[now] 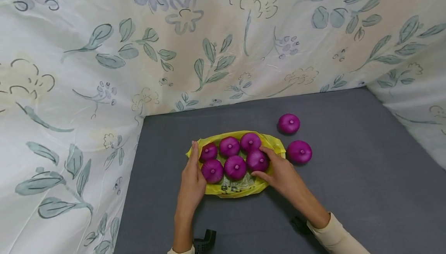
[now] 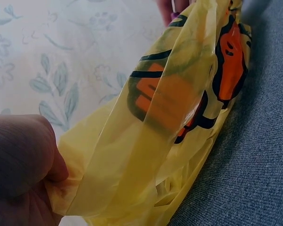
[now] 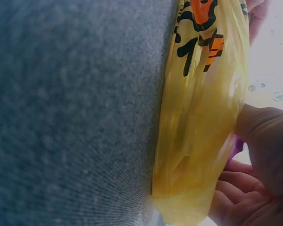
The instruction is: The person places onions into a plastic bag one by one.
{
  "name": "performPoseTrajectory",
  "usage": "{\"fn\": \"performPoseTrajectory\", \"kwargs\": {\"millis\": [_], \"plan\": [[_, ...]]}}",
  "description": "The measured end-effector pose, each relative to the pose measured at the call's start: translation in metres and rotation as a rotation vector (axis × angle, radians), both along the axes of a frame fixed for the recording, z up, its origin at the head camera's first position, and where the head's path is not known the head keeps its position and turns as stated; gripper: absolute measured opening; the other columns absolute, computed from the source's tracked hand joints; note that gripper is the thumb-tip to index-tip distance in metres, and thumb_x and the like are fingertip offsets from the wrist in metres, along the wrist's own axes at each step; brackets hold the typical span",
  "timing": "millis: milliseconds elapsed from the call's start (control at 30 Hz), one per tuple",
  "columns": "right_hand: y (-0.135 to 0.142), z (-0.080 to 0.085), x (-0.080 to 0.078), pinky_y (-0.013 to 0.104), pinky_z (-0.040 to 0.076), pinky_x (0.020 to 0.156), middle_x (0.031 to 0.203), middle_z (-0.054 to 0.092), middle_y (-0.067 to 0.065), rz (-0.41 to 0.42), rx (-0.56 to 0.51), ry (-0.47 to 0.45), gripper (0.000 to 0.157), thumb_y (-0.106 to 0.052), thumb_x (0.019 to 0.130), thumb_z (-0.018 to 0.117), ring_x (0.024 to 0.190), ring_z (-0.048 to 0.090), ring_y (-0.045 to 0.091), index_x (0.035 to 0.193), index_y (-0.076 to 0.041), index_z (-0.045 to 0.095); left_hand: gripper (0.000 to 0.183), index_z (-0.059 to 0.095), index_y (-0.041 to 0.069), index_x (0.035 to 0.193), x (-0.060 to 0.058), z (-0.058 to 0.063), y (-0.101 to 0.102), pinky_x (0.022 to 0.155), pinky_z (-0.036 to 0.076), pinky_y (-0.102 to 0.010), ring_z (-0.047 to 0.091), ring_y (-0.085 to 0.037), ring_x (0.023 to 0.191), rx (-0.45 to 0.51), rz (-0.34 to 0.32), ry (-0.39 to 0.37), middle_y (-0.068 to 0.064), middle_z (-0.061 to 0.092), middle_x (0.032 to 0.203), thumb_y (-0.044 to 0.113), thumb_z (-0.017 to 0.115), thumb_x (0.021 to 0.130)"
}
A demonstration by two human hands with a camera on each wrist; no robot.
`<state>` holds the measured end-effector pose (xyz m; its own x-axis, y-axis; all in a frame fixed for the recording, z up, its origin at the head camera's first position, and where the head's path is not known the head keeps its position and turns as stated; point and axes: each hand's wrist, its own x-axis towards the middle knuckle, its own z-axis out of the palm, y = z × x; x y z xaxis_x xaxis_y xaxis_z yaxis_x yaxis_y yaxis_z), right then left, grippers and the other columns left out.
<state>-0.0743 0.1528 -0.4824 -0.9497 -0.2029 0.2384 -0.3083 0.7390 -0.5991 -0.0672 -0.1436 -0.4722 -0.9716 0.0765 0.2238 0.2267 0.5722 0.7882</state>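
Note:
A yellow plastic bag [image 1: 244, 193] lies spread on the grey table with several red onions [image 1: 235, 167] sitting inside it in two rows. At the bag's left edge my left hand [image 1: 192, 182] pinches the plastic, and the left wrist view shows the thumb pressing a fold of the bag [image 2: 127, 174]. My right hand [image 1: 280, 170] reaches over the right rim, its thumb and fingers round the rightmost red onion [image 1: 257, 162]. In the right wrist view the bag's side [image 3: 193, 127] hides most of that onion.
Two more red onions [image 1: 289, 124] lie on the table [image 1: 355, 149] just right of the bag. A floral cloth [image 1: 223, 52] hangs behind the table and along its left and right sides. Dark wrist straps [image 1: 205, 241] sit near both cuffs.

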Motion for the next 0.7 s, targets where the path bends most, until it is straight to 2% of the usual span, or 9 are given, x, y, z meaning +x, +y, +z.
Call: {"fn": "performPoseTrajectory", "kwargs": {"millis": [100, 333, 600, 700], "plan": [[-0.0008, -0.0004, 0.0001, 0.044, 0.058, 0.077, 0.120, 0.074, 0.016, 0.004, 0.006, -0.010, 0.083, -0.031, 0.081, 0.095, 0.088, 0.070, 0.022, 0.149, -0.006, 0.054, 0.078, 0.012, 0.028, 0.171, 0.0001, 0.0005, 0.0003, 0.106, 0.042, -0.039, 0.028, -0.014, 0.156, 0.000, -0.001, -0.003, 0.012, 0.012, 0.176, -0.009, 0.039, 0.108], [-0.0012, -0.0010, 0.0006, 0.037, 0.051, 0.070, 0.110, 0.073, 0.013, 0.027, 0.015, -0.015, 0.089, -0.031, 0.079, 0.096, 0.074, 0.060, 0.017, 0.152, -0.005, 0.051, 0.079, 0.013, 0.029, 0.171, 0.0008, 0.0006, 0.0000, 0.102, 0.041, -0.038, 0.032, -0.014, 0.154, 0.003, 0.004, 0.009, 0.012, 0.013, 0.176, -0.010, 0.040, 0.108], [-0.0002, 0.0031, 0.0029, 0.042, 0.056, 0.074, 0.115, 0.075, 0.016, 0.017, 0.003, 0.031, 0.089, -0.033, 0.080, 0.094, 0.082, 0.069, 0.021, 0.153, -0.008, 0.051, 0.079, 0.013, 0.028, 0.171, 0.0012, 0.0005, -0.0001, 0.107, 0.040, -0.038, 0.029, -0.014, 0.156, -0.001, 0.003, 0.017, 0.011, 0.013, 0.176, -0.011, 0.041, 0.107], [0.0012, 0.0063, 0.0050, 0.047, 0.058, 0.079, 0.124, 0.074, 0.017, -0.008, -0.023, 0.047, 0.086, -0.034, 0.083, 0.092, 0.090, 0.073, 0.026, 0.153, -0.009, 0.051, 0.079, 0.012, 0.029, 0.171, 0.0022, 0.0007, 0.0001, 0.110, 0.040, -0.039, 0.027, -0.014, 0.157, 0.001, 0.003, 0.008, 0.012, 0.013, 0.176, -0.010, 0.040, 0.108]]}}
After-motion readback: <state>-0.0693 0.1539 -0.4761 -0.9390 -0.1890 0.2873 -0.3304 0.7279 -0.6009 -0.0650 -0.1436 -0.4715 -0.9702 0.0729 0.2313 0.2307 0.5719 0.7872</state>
